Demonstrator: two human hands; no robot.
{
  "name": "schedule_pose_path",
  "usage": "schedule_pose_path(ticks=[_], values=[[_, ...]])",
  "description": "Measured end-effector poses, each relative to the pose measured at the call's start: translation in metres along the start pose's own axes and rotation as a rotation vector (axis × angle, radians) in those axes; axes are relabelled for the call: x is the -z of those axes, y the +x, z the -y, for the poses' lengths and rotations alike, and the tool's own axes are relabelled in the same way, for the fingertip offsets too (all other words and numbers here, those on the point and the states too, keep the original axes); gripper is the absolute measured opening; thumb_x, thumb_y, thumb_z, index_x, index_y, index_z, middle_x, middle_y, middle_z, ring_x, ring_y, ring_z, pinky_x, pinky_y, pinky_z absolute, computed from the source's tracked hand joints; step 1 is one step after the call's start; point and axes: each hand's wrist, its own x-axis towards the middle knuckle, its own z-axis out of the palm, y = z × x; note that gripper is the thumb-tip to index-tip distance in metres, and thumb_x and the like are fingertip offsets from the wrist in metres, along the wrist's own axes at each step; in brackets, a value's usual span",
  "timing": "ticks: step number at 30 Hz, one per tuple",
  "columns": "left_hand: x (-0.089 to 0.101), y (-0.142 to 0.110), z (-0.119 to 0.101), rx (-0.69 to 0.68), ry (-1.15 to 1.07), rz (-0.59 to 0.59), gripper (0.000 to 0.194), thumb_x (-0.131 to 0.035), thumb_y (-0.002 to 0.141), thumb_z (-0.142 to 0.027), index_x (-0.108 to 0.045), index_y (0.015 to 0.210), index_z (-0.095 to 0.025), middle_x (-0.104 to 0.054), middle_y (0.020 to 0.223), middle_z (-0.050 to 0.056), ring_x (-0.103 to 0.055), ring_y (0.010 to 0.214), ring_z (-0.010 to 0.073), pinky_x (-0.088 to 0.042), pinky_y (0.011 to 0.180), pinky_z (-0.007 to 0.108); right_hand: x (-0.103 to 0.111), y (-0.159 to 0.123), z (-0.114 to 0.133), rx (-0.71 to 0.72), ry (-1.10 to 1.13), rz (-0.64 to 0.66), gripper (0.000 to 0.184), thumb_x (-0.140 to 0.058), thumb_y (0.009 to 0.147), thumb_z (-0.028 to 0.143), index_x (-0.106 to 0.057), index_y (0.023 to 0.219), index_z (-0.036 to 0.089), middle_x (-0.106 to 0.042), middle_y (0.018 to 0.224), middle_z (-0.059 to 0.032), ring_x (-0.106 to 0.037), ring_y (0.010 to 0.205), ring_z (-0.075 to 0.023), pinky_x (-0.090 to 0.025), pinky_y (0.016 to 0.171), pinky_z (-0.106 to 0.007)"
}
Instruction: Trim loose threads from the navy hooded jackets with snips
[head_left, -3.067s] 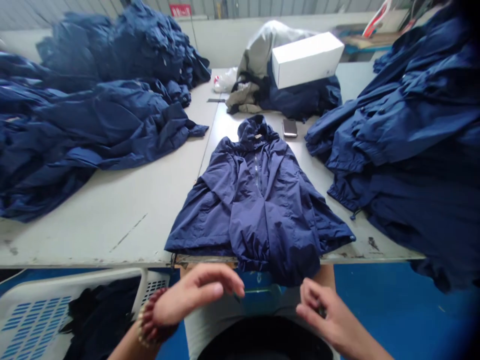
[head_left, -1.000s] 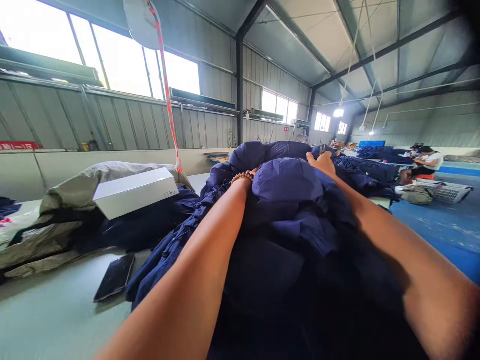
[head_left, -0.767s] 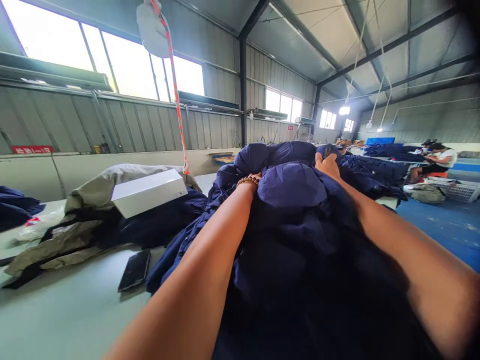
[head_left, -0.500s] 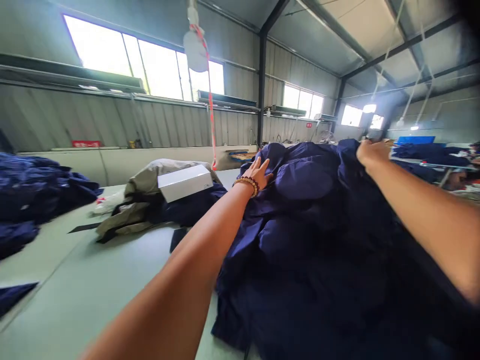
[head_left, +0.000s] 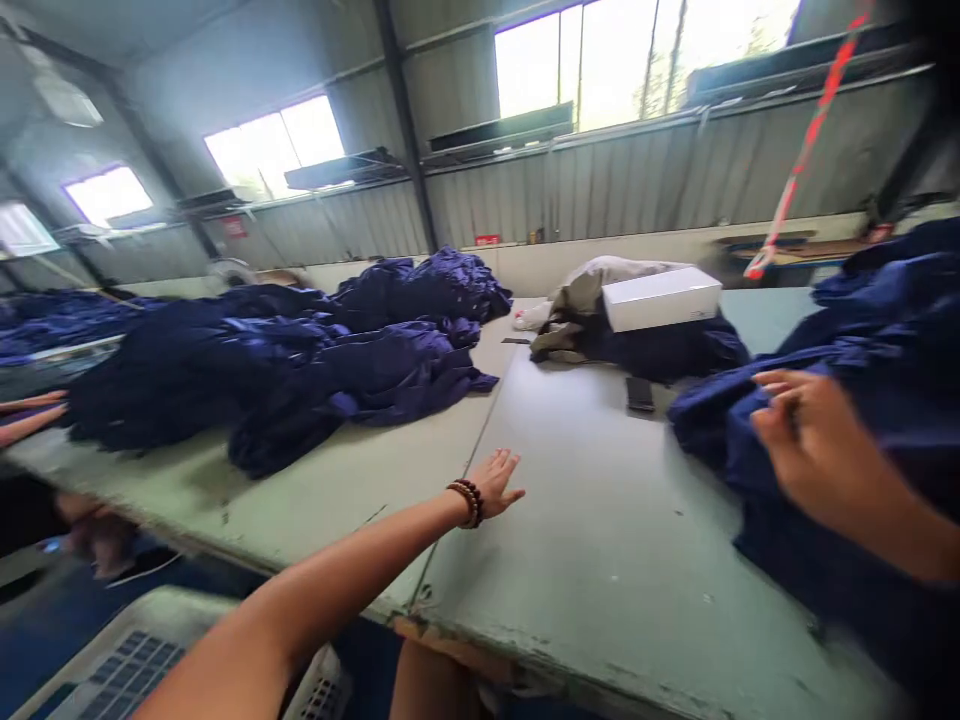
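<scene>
At the far right of the pale work table (head_left: 600, 580), in the head view, a heap of navy nylon jackets (head_left: 862, 320) is seen, its long axis running from the far corner toward the near right. The right hand (head_left: 821, 450) is the nearer, its fingers curled at the cloth; whether the cloth is gripped cannot be told. The left hand (head_left: 491, 485) is held open over the bare tabletop, well apart, a beaded bracelet (head_left: 469, 503) on its wrist. Beyond, a white box (head_left: 660, 298) lies on dark garments.
</scene>
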Motion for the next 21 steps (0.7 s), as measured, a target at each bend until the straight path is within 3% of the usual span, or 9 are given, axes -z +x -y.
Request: schedule_pose_path(ticks=[3,7,9,12,14,18,21], values=[[-0.003,-0.057,0.091,0.189,0.015,-0.061,0.076,-0.055,0.103,-0.049,-0.038,0.167,-0.011,-0.035,0.175,0.026,-0.026,0.168,0.0363,-0.027,0.135,0.053,-0.099,-0.043,0.053,0.192,0.227,0.24,0.015,-0.059,0.102,0.049,-0.054,0.104,0.035,-0.066,0.134,-0.0204,-0.065,0.13,-0.0394,-0.053,0.108,-0.063],[-0.008,-0.1,0.183,0.382,0.038,-0.133,0.073,-0.053,0.103,-0.044,-0.041,0.166,-0.01,-0.039,0.174,0.024,-0.026,0.168,0.0371,-0.026,0.135,0.054,-0.234,-0.076,0.123,0.146,0.269,0.554,0.031,-0.059,0.102,0.047,-0.052,0.123,0.025,-0.065,0.138,-0.0228,-0.069,0.122,-0.0369,-0.055,0.104,-0.054],[-0.01,-0.11,0.22,0.457,0.043,-0.157,0.074,-0.054,0.103,-0.044,-0.041,0.167,-0.009,-0.038,0.174,0.025,-0.027,0.168,0.0383,-0.027,0.135,0.054,-0.296,-0.08,0.156,0.088,0.196,0.729,0.029,-0.054,0.105,0.042,-0.053,0.125,0.022,-0.071,0.127,-0.0197,-0.072,0.112,-0.0332,-0.056,0.096,-0.046],[-0.008,-0.111,0.267,0.539,0.056,-0.186,0.08,-0.059,0.1,-0.042,-0.037,0.169,-0.009,-0.034,0.177,0.024,-0.025,0.168,0.0384,-0.025,0.136,0.052,-0.382,-0.075,0.205,0.066,0.11,0.903,0.018,-0.053,0.107,0.036,-0.06,0.114,0.021,-0.077,0.103,-0.0136,-0.075,0.094,-0.0298,-0.051,0.082,-0.036],[-0.003,-0.105,0.296,0.578,0.076,-0.202,0.084,-0.062,0.098,-0.041,-0.033,0.171,-0.009,-0.029,0.179,0.023,-0.022,0.169,0.0386,-0.024,0.136,0.052,-0.434,-0.068,0.238,0.092,0.101,0.947,0.017,-0.058,0.107,0.036,-0.064,0.11,0.021,-0.078,0.099,-0.012,-0.075,0.093,-0.0286,-0.048,0.08,-0.033],[0.014,-0.088,0.347,0.627,0.145,-0.227,0.084,-0.063,0.097,-0.033,-0.031,0.173,-0.016,-0.024,0.181,0.019,-0.018,0.17,0.038,-0.023,0.136,0.053,-0.522,-0.047,0.295,0.113,0.107,0.961,0.034,-0.064,0.106,0.041,-0.06,0.135,0.024,-0.079,0.12,-0.0109,-0.074,0.11,-0.0268,-0.047,0.087,-0.031],[0.026,-0.08,0.377,0.635,0.193,-0.216,0.081,-0.065,0.095,-0.028,-0.037,0.171,-0.025,-0.026,0.182,0.015,-0.017,0.17,0.0367,-0.02,0.136,0.054,-0.566,-0.033,0.317,0.099,0.079,0.964,0.054,-0.064,0.106,0.042,-0.048,0.155,0.026,-0.076,0.132,-0.0123,-0.073,0.118,-0.0274,-0.049,0.091,-0.033]])
